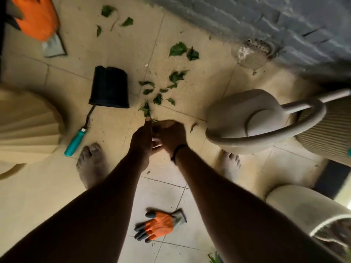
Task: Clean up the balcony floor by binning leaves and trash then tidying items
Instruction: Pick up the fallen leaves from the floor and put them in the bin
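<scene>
Currently both hands are low over the tiled balcony floor [190,95], close together between the person's bare feet. The left hand [141,143] reaches forward with its fingers [148,123] straight and together, the tips touching the floor at the near edge of a cluster of green leaves [157,92]. The right hand [171,137] sits just beside it, knuckles up, fingers curled under; whether they clamp on anything cannot be told, though a scrap of green shows between the two hands.

More leaves [183,50] lie scattered farther out across the tiles, and another few [114,18] near the far edge. A black plastic pot [109,87] lies on its side left of the cluster. A teal-handled tool [76,140] rests beside the left foot, its head hidden behind the pot. One orange work glove [157,225] lies on the floor between the forearms; a second orange glove [40,23] lies at far left. A beige watering can [252,118] stands right of the hands.
</scene>
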